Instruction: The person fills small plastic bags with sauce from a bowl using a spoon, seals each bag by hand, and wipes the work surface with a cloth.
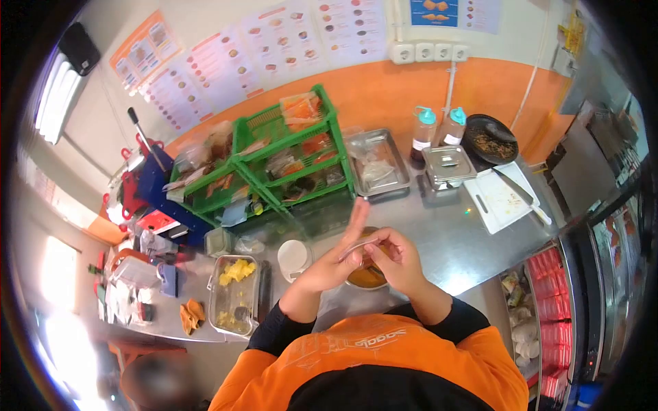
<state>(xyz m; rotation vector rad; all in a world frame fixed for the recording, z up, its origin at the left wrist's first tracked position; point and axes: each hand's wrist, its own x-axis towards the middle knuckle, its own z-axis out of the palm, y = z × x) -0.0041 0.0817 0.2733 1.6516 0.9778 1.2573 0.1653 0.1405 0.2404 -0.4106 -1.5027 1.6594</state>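
My left hand (334,266) is held over a round bowl (369,285), its fingers stretched out and pointing away from me. Close against it, my right hand (401,260) has its thumb and fingers pinched together at the left palm. A thin greyish strip (358,247) shows between the two hands; I cannot tell what it is. Orange-brown contents show in the bowl below, partly hidden by my hands. Just left of my left hand stands a round white lid or tub (295,256).
Left on the steel counter (439,233) are a glass dish (223,301) with yellow food and folded brown pieces (192,316). Green crates (291,171) and a metal tray (403,175) stand behind. At right, a knife (521,190) lies on a white cutting board (488,212), near squeeze bottles (423,130).
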